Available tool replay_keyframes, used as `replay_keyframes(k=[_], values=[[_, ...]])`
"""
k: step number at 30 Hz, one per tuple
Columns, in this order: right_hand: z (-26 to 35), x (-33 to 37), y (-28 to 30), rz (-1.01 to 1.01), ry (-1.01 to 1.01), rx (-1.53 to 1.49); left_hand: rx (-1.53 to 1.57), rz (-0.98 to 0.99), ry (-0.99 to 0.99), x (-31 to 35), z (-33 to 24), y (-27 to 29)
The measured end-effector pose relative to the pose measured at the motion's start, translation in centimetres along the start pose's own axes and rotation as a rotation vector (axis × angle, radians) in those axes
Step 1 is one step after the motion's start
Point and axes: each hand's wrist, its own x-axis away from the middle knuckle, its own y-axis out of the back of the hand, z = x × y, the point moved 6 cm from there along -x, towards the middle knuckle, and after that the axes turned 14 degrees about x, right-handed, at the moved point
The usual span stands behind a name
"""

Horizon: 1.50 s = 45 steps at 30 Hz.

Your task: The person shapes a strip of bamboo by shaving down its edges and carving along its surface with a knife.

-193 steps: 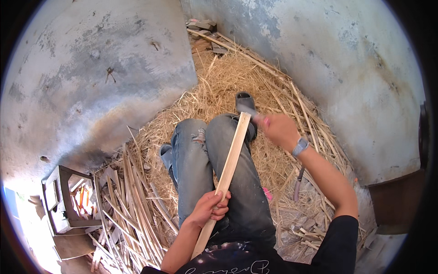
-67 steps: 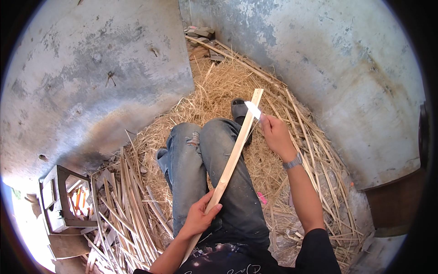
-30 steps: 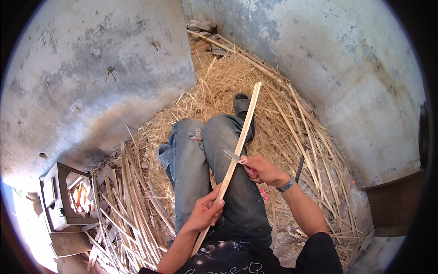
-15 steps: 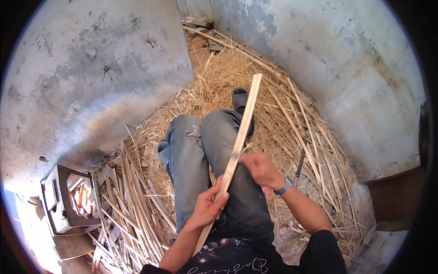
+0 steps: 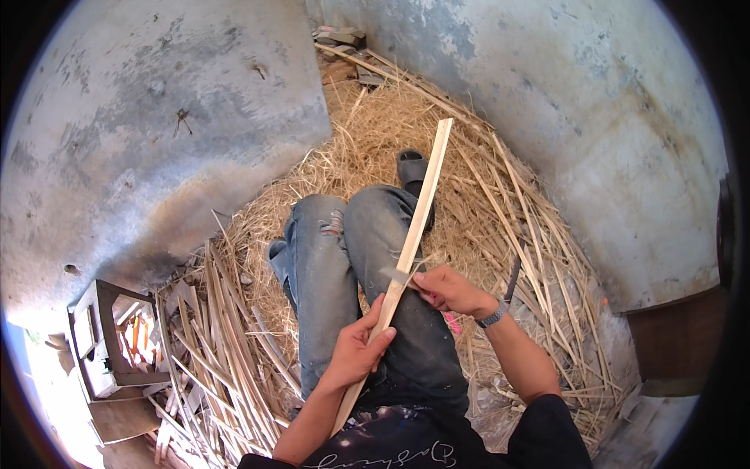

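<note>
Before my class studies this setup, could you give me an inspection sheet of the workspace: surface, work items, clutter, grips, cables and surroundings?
Surface: no table seen; work is held above the jeans, over a floor strewn with straw-like shavings.
Work items: long pale strip, slanting away from the body; knife, its blurred blade across the strip.
Clutter: loose strips piled at left, more at right; small pink item, kind unclear.
Grips: left hand closed around the strip's lower part; right hand closed on the knife.
Cables: nothing seen.
Surroundings: worn grey walls; dark-edged frame at far left; stacked blocks in the far corner.
</note>
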Motion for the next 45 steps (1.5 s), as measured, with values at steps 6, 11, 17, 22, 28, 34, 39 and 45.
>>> replay_keyframes(k=[6, 11, 17, 22, 28, 34, 39, 45], values=[[3.4, 1.2, 0.5, -0.457, 0.295, 0.006, -0.449, -0.121, -0.288, -0.3, -0.2, 0.8], [4.4, 1.6, -1.2, -0.833, 0.221, 0.396, -0.521, -0.137, -0.281, 0.0, -1.6, -0.2], [4.3, 4.6, -4.3, -1.006, 0.404, 0.512, -0.342, -0.160, -0.197, -0.2, 0.8, 1.4], [1.3, 10.6, -5.2, -1.182, 0.570, 0.345, -0.199, -0.169, -0.036, -0.2, 0.3, 0.7], [-0.5, 15.1, 3.0, -1.339, 0.108, 0.439, -0.113, -0.117, -0.029, -0.2, 0.2, 0.5], [-0.2, 13.1, 5.0, -1.293, -0.143, 0.651, -0.044, -0.039, -0.038, 0.7, 0.8, 1.1], [2.6, 6.2, -0.3, -0.884, 0.127, 0.653, 0.006, -0.020, -0.014, 1.3, 1.2, 1.4], [5.6, 0.1, 1.4, -0.917, 0.265, 0.939, 0.175, 0.035, 0.060, 2.8, 2.4, 2.4]])
